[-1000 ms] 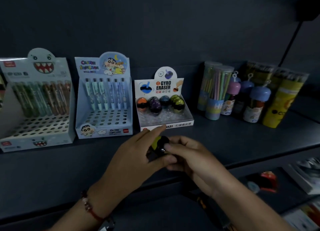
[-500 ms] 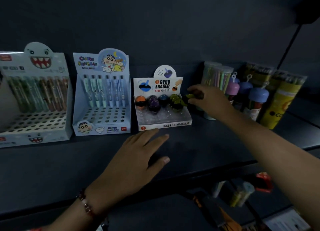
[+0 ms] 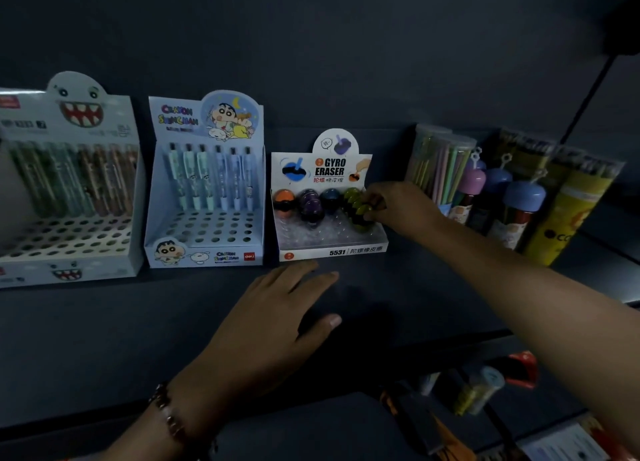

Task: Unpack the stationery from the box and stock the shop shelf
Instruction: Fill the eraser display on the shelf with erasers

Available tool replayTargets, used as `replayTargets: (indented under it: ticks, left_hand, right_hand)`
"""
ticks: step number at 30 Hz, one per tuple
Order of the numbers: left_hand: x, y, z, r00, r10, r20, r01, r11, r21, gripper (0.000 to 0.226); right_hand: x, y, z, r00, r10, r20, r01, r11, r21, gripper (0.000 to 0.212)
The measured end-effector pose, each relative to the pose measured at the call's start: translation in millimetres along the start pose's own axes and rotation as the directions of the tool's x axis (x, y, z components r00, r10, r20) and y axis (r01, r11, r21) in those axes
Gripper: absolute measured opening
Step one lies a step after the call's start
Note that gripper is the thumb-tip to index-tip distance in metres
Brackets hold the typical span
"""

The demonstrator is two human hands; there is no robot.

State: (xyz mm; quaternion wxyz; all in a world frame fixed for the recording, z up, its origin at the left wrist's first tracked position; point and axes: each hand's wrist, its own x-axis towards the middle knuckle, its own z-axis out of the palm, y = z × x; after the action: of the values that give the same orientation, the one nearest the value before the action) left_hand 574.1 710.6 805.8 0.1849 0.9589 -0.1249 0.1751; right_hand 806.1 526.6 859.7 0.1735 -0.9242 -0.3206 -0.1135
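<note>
Right hand (image 3: pixel 398 208) reaches to the right end of the Gyro Eraser display box (image 3: pixel 330 249) on the shelf (image 3: pixel 104 322), fingers pinching a yellow-green gyro eraser (image 3: pixel 360 208) among the 4 colour rows. Judged light, hard-shelled, smooth and rounded: best pinched across its sides. Left hand (image 3: pixel 273 322) rests flat on the shelf, fingers spread. Since 0.5 s ago, the right hand has sunk lower into the tray; the left hand has barely shifted.

Dim, bluish, low-contrast view of a dark shelf (image 3: pixel 104 322).
Faint light falls on the pale display boxes (image 3: pixel 204 197); a soft shadow lies under the left hand (image 3: pixel 273 322). The lower right corner is blurred, and wide-angle bending bows the shelf's edges.
</note>
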Motion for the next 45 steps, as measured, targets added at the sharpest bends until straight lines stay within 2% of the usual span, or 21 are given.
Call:
replayTargets:
  ticks: [6, 12, 16, 20, 22, 24, 27, 29, 31, 34, 36, 37, 39, 43, 45]
  left_hand:
    - [2, -2, 1, 1.000, 0.015, -0.015, -0.015, 1.000, 0.004, 0.057]
    - [0, 15, 1, 0.998, 0.059, -0.017, -0.058, 0.998, 0.012, 0.052]
    - [4, 67, 20, 0.982, 0.186, 0.013, -0.185, 0.981, -0.060, 0.048]
    - [4, 140, 65, 0.931, 0.348, 0.107, -0.333, 0.933, -0.136, 0.047]
    - [-2, 180, 93, 0.893, 0.422, 0.153, -0.393, 0.900, -0.188, 0.044]
    - [-14, 223, 123, 0.849, 0.492, 0.192, -0.441, 0.861, -0.255, 0.039]
    - [-39, 296, 172, 0.788, 0.569, 0.234, -0.478, 0.806, -0.348, 0.037]
    - [-58, 352, 206, 0.730, 0.628, 0.269, -0.509, 0.762, -0.400, 0.036]
    - [-84, 413, 242, 0.635, 0.697, 0.333, -0.540, 0.709, -0.454, 0.038]
    - [-142, 503, 295, 0.438, 0.793, 0.423, -0.575, 0.609, -0.546, 0.040]
    - [-187, 555, 323, 0.261, 0.829, 0.495, -0.595, 0.542, -0.594, 0.043]
    - [-210, 577, 336, 0.168, 0.835, 0.524, -0.606, 0.506, -0.614, 0.044]
    - [-251, 615, 358, 0.012, 0.836, 0.548, -0.624, 0.434, -0.650, 0.043]
    - [-319, 672, 412, -0.220, 0.788, 0.575, -0.607, 0.351, -0.713, 0.037]
    - [-351, 689, 454, -0.312, 0.743, 0.592, -0.604, 0.327, -0.727, 0.036]
  right_hand:
    - [-9, 0, 6, 1.000, 0.031, -0.003, -0.031, 0.999, 0.043, 0.039]
    - [-67, -2, -10, 0.998, -0.053, -0.025, 0.055, 0.995, 0.083, 0.051]
    - [-131, 7, -40, 0.998, 0.058, -0.014, -0.057, 0.994, 0.093, 0.049]
    - [-225, 30, -72, 0.981, 0.190, -0.035, -0.187, 0.980, 0.073, 0.047]
    - [-290, 47, -80, 0.956, 0.292, -0.034, -0.290, 0.956, 0.048, 0.048]
    - [-370, 63, -80, 0.900, 0.429, -0.071, -0.427, 0.903, 0.051, 0.048]
    - [-513, 75, -62, 0.748, 0.654, -0.112, -0.645, 0.757, 0.111, 0.055]
    - [-616, 68, -39, 0.615, 0.784, -0.085, -0.772, 0.621, 0.137, 0.059]
    - [-714, 44, -13, 0.420, 0.907, 0.020, -0.899, 0.413, 0.148, 0.057]
    - [-831, -3, 30, 0.142, 0.970, 0.196, -0.984, 0.118, 0.130, 0.054]
    - [-886, -33, 49, -0.018, 0.957, 0.290, -0.989, -0.060, 0.136, 0.061]
    - [-908, -46, 56, -0.077, 0.946, 0.315, -0.978, -0.132, 0.158, 0.065]
    - [-945, -69, 64, -0.186, 0.924, 0.335, -0.936, -0.270, 0.226, 0.059]
    - [-1005, -91, 84, -0.389, 0.835, 0.388, -0.811, -0.511, 0.287, 0.060]
    - [-1033, -92, 102, -0.476, 0.784, 0.399, -0.743, -0.601, 0.295, 0.062]
